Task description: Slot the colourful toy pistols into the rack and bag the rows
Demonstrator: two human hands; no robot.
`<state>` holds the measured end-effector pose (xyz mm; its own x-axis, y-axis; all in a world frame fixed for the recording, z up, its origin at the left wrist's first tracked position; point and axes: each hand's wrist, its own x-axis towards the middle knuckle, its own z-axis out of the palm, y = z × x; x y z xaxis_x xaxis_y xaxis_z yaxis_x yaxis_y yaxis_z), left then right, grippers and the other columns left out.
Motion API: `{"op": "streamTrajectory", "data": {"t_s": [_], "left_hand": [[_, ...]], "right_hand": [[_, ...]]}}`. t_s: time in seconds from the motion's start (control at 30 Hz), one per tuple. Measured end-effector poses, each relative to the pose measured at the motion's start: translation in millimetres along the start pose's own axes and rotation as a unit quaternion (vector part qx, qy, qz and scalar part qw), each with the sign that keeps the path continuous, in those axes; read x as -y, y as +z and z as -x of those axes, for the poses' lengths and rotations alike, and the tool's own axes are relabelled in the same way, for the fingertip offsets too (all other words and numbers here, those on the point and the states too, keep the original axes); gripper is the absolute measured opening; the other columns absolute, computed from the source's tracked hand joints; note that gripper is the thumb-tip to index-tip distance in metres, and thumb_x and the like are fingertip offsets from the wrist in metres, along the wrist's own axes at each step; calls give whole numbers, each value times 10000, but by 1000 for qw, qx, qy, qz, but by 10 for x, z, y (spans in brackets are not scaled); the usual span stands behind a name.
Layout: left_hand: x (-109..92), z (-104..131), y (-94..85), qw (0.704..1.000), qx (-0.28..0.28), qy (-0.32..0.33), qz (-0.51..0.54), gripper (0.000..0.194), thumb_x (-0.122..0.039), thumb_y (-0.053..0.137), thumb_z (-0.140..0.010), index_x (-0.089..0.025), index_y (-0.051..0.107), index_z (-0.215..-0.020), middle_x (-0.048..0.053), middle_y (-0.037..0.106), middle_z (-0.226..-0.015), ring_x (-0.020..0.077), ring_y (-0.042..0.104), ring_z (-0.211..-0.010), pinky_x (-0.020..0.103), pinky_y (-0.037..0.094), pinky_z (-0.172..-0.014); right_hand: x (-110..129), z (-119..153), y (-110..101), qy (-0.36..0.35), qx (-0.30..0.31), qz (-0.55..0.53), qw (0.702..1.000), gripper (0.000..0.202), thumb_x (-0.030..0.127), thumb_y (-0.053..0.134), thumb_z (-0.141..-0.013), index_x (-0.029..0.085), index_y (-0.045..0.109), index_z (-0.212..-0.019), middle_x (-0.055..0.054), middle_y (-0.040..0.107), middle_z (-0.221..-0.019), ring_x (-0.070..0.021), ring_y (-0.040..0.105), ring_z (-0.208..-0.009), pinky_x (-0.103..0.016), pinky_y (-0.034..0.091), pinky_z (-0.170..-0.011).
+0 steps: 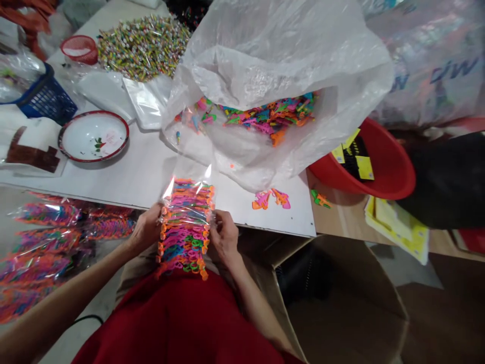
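Between my hands is a clear plastic bag (187,202) partly drawn over a stack of small colourful plastic toys (184,240) in orange, pink, blue and green. My left hand (147,228) is closed on the left edge of the bag and stack. On the opposite edge, my right hand (225,233) grips with its fingers bent; its fingertips are partly hidden. The lower toys stick out of the bag toward my lap. Beyond my hands, a large white sack (265,162) lies open on the table with many loose toys (273,116) inside.
A few loose toys (271,198) lie near the front edge of the white table (144,177). Left stand an enamel bowl (87,136) and a blue basket (49,98). A red basin (394,167) is on the right. Filled bags (45,242) lie below left; an open cardboard box (341,313) stands below right.
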<state>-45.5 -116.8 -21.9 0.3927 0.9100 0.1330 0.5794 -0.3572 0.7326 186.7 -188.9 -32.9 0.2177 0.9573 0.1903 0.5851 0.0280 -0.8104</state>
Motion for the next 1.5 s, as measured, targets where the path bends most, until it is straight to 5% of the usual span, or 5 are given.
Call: {"op": "streamTrajectory", "data": {"t_s": [0.4, 0.67, 0.87, 1.2, 1.5], "left_hand": [[-369, 198, -337, 963, -93, 226, -116, 196, -109, 588, -860, -202, 562, -1031, 40, 666, -944, 134, 651, -891, 217, 526, -796], [-566, 409, -499, 978, 20, 203, -47, 206, -64, 578, -845, -199, 548, -997, 59, 601, -990, 155, 609, -928, 289, 525, -824], [-641, 560, -695, 968, 178, 138, 107, 149, -54, 509, -886, -192, 566, -895, 45, 608, -912, 114, 615, -859, 203, 521, -744], [-468, 549, -568, 993, 55, 48, 89, 58, -151, 585, -863, -178, 628, -835, 27, 678, -840, 121, 656, -788, 219, 522, -723], [-386, 912, -531, 965, 242, 85, 50, 214, -207, 433, -951, -191, 559, -780, 12, 625, -787, 117, 579, -746, 227, 451, -723]], "right_hand": [[225, 139, -416, -278, -39, 128, 951, 113, 180, 566, -901, 228, 663, -936, -72, 702, -943, -180, 670, -872, -273, 549, -709], [385, 235, -750, -163, 194, 0, 967, 121, 216, 527, -946, 208, 647, -936, -68, 634, -924, -167, 610, -847, -294, 521, -740], [417, 211, -835, -131, 433, -105, 886, 126, 257, 565, -945, 202, 653, -873, -31, 630, -859, -134, 596, -809, -242, 501, -752], [456, 220, -598, -95, 257, -129, 953, 185, 320, 542, -956, 208, 644, -850, -44, 633, -838, -157, 604, -784, -279, 499, -715], [449, 166, -751, -129, 477, -62, 867, 149, 205, 514, -949, 205, 599, -827, -21, 604, -810, -145, 561, -766, -249, 453, -688]]}}
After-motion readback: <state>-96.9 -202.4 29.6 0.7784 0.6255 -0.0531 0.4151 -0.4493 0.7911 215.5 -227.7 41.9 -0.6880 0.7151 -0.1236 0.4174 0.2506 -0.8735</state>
